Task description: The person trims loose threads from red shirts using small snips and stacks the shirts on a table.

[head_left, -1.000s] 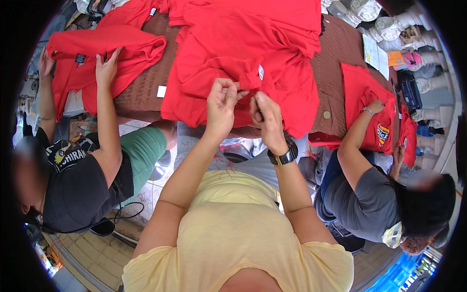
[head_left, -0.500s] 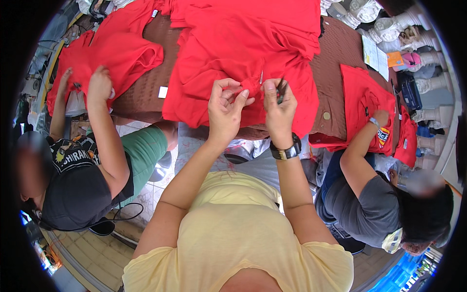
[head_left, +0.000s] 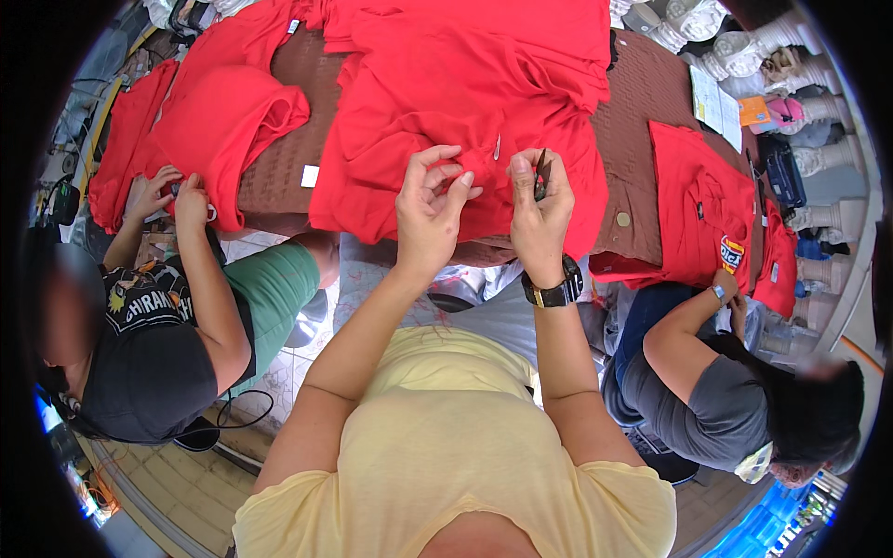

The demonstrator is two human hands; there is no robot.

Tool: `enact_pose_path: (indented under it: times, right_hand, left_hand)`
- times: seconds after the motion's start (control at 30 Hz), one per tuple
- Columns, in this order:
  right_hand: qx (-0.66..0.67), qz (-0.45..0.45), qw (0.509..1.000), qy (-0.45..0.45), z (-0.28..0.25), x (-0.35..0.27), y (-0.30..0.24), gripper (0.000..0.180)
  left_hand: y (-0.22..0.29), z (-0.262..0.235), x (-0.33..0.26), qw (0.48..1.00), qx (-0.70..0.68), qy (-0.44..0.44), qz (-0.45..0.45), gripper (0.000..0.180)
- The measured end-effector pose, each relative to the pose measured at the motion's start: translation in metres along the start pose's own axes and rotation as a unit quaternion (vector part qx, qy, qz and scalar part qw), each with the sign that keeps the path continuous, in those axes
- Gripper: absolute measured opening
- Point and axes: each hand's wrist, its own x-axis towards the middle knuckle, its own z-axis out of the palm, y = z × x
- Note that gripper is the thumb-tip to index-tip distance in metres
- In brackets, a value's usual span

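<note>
My left hand (head_left: 431, 198) is over the large red shirt (head_left: 400, 102) in front of me, its fingers curled and the thumb brought toward them. Whatever lies between thumb and fingers is too small to make out. Held in my right hand (head_left: 539, 219) is a pair of small thread snips (head_left: 541, 175), dark blades pointing up and away from me. Both hands are side by side above the near part of the shirt, a short gap between them. A small pale tag or slit shows on the cloth between my hands.
A brown textured cloth (head_left: 642, 102) covers the table. On the left a person's hands (head_left: 177, 193) handle a red shirt (head_left: 219, 112); on the right another person's hand (head_left: 724, 284) touches a printed red shirt (head_left: 702, 195). A paper sheet (head_left: 716, 107) and white pedestals (head_left: 823, 160) stand beyond.
My right hand has tilted a little, showing more of the snips' blades. The bunched cloth between my hands has dropped flatter. Both neighbours' hands have moved nearer to their bodies.
</note>
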Motion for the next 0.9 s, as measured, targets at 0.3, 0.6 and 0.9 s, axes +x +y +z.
enact_pose_path:
  times: [0.3, 0.6, 0.9]
  right_hand:
    - [-0.016, -0.005, 1.0, -0.022, -0.006, -0.004, -0.004, 0.016]
    - [-0.079, 0.017, 0.994, -0.079, 0.0, -0.028, -0.009, 0.021]
    - [-0.129, -0.06, 0.983, -0.114, 0.008, -0.019, 0.007, 0.043]
  left_hand:
    - [-0.013, -0.014, 0.004, 0.999, -0.027, -0.019, -0.011, 0.007]
    - [0.006, -0.019, 0.005, 0.984, -0.108, -0.034, -0.141, 0.008]
    - [-0.008, -0.018, 0.005, 1.0, 0.008, -0.018, -0.018, 0.011]
